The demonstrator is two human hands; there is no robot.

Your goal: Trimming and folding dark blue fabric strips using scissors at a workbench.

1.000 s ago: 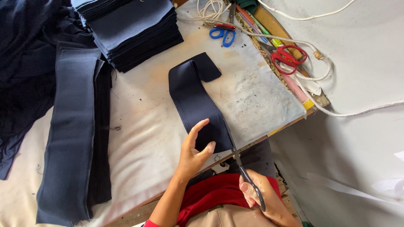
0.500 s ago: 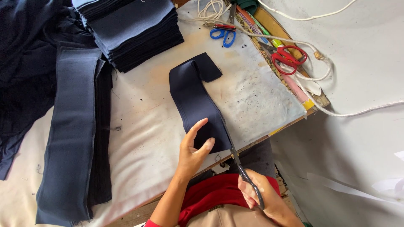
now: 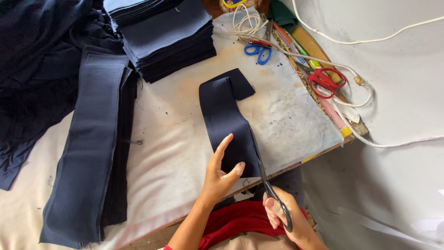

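A folded dark navy fabric piece lies across the white table cover, its far end doubled over. My left hand presses its near end flat with spread fingers. My right hand holds black scissors at the table's near edge. The blades run along the fabric's right edge beside my left thumb.
A long stack of navy strips lies at the left, and a pile of cut navy squares at the back. Blue scissors and red scissors rest at the far right among white cords. The table edge drops off at the right.
The scissors have edged slightly further along the fabric's right edge. My left hand stays pressed on the fabric.
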